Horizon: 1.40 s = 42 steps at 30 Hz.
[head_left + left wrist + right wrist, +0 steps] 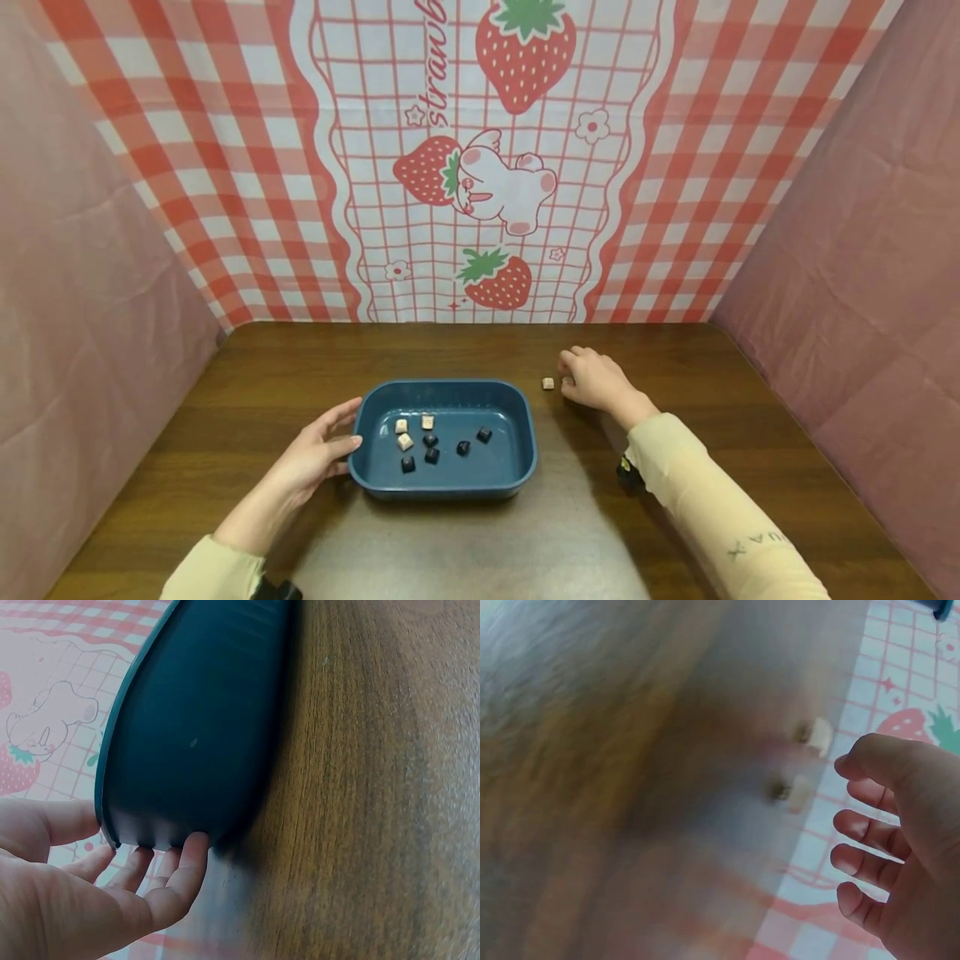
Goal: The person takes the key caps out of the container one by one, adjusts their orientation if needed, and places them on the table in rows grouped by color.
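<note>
A blue rectangular tray (pixel 450 490) stands on the table, with several small black keycaps (pixel 432 456) and 3 cream keycaps (pixel 405 442) lying in it. My left hand (pixel 311 454) holds the tray's left end. Its thumb is at the rim, and in the left wrist view its fingertips (pixel 196 844) touch the outer wall. Beyond the tray's far right corner, a cream keycap (pixel 548 384) lies on the wood, just left of my right hand (pixel 596 379). In the right wrist view two pale keycaps (pixel 821 737) appear, blurred, apart from the loosely bent fingers (pixel 862 825).
The brown wooden table (pixel 300 350) runs back to a red-and-white checked cloth (pixel 247 167) printed with strawberries. Pink cloth hangs (pixel 97 292) on both sides. A glossy bright patch (pixel 465 550) of tabletop lies in front of the tray.
</note>
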Available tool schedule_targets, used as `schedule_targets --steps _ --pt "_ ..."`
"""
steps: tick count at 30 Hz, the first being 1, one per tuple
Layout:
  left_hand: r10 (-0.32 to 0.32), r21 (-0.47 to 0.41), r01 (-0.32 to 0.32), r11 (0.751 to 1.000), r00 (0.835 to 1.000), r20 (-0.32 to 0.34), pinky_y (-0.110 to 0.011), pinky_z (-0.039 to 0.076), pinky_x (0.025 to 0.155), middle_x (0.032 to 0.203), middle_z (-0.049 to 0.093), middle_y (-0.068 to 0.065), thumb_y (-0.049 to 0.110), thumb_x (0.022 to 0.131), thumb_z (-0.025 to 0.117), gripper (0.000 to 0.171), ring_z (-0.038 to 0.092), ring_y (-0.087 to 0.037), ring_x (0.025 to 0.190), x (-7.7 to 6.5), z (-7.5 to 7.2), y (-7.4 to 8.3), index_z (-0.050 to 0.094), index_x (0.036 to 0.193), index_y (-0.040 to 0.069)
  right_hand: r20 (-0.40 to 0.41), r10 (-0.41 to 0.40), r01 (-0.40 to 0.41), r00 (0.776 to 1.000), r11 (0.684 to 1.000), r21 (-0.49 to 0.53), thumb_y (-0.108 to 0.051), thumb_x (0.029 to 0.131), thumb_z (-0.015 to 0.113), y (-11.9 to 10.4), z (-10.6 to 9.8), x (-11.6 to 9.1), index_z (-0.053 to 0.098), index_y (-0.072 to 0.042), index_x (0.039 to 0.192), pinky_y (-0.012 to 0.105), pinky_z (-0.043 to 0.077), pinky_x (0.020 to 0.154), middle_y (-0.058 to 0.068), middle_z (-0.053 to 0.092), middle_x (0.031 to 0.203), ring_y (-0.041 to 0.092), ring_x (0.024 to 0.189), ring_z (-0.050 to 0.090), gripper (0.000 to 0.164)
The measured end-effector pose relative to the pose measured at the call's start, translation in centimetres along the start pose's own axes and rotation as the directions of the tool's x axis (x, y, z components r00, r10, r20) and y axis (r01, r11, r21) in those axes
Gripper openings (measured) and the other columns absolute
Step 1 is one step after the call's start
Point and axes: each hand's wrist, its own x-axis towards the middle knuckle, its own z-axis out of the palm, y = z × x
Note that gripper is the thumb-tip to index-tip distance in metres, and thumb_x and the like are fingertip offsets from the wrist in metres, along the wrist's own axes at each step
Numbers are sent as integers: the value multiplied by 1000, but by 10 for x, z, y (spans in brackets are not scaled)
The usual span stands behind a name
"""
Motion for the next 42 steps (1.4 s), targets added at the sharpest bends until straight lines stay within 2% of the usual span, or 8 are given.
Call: schedule_targets --steps 4,9,23,31,37,42 --pt "-7 -4 7 1000 1000 -4 -42 53 80 146 27 -26 0 95 47 59 56 -26 105 -1 0 0 23 149 5 -27 -26 25 999 1000 -14 -18 72 72 -11 -10 3 59 -10 85 39 44 55 3 54 80 27 75 55 20" --pt "-11 -8 11 1000 1000 -2 -41 53 79 146 27 -26 1 95 48 59 56 -26 104 0 0 0 23 149 6 -26 -37 36 999 999 -41 -25 73 76 -23 -23 8 58 -12 88 42 44 64 3 55 85 27 82 54 27" --pt "6 -11 -6 1000 1000 -9 -40 53 78 146 28 -27 -1 94 48 60 55 -26 105 1 -1 -1 24 148 4 -42 -81 78 996 995 -65 -29 76 73 -63 -51 21 61 -14 98 42 40 70 2 59 95 25 88 53 29" --pt "3 -10 -3 1000 1000 -10 -41 53 79 146 28 -27 -1 94 48 59 55 -27 107 1 0 -1 24 148 4 -38 -131 128 991 989 -67 -31 77 73 -90 -54 27 60 -17 98 39 39 70 0 58 94 23 87 51 29" --pt "3 -14 -3 1000 1000 -11 -41 53 79 145 29 -27 -1 94 48 59 56 -25 105 2 -1 -2 24 148 5 -46 -229 224 972 971 -85 -31 77 73 -108 -50 33 59 -19 98 37 38 69 -1 57 94 21 85 51 28" --pt "4 -13 -4 1000 1000 -9 -40 53 78 145 29 -27 -1 94 48 59 56 -26 105 1 -1 -1 24 148 5 -39 -332 327 942 939 -103 -32 79 72 -121 -50 40 59 -20 100 36 38 69 -2 58 95 20 88 51 27"
